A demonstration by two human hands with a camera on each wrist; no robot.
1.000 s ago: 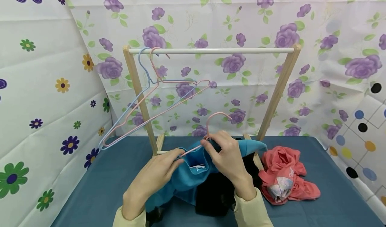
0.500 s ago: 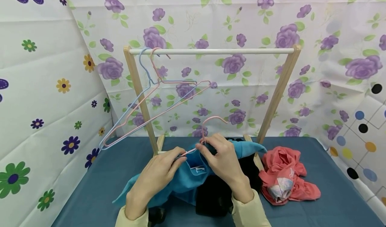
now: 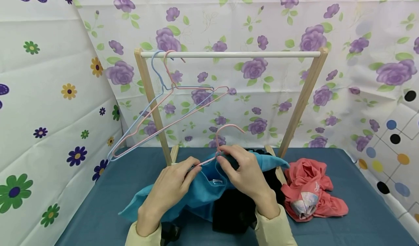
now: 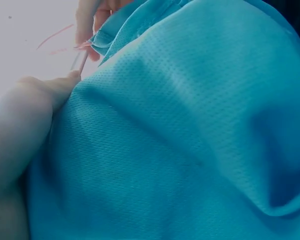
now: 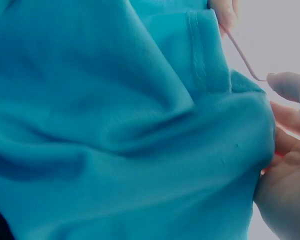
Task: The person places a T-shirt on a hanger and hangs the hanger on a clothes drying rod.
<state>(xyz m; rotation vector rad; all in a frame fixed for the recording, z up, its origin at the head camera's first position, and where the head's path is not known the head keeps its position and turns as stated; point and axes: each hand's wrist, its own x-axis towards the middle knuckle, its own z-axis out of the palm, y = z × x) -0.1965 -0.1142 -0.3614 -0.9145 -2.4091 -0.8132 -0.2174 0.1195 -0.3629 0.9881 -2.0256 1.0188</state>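
A blue shirt [image 3: 203, 189] with a white neck label [image 3: 216, 181] is bunched between my hands in the head view. Out of its neck opening rises the hook of a pink clothes hanger [image 3: 229, 125]. My left hand [image 3: 170, 189] pinches the hanger's left arm beside the collar, thumb on top. At the base of the hook, my right hand [image 3: 247, 171] holds the hanger between thumb and fingers, against the collar. Blue cloth [image 4: 180, 130] fills most of the left wrist view. In the right wrist view, the right thumb [image 5: 287, 85] meets the pink wire. The rest of the hanger is hidden inside the shirt.
Two more hangers, one blue [image 3: 134, 124] and one pink [image 3: 190, 116], hang on the left of the rack's white rail [image 3: 245, 54]. Black cloth [image 3: 230, 213] lies beneath the shirt. A crumpled coral garment [image 3: 307, 191] rests on the blue-grey tabletop [image 3: 350, 188] at right.
The hanger's hook has shifted left and slightly down, deeper toward the collar. My right hand has moved left with it. The shirt's left part now spreads out past my left wrist.
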